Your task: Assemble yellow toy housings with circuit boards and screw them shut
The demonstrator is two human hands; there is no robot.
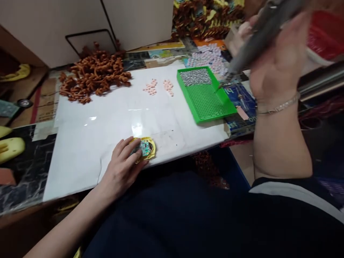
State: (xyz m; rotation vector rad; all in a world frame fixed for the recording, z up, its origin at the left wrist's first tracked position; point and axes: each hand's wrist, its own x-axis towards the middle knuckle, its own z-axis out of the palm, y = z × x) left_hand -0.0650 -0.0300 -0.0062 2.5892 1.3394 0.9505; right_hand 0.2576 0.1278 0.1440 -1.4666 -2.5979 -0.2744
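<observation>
A: From the head view, what's our left hand (122, 161) on?
B: Gripping a yellow shell (153, 152) with a green circuit board (145, 148) in it, near edge of the white worktop (80, 143). Our right hand (282, 64) is wrapped round a blurry driver-like tool (249, 53).
A: Anything in the way?
B: Green tray (186, 96) of silvery bits (196, 77) beneath the tool's tip, plus pink pieces (168, 87) and a brown heap (94, 73) farther back.
A: Labels?
B: Just "ust" and "on" on a blue sheet (249, 129).
</observation>
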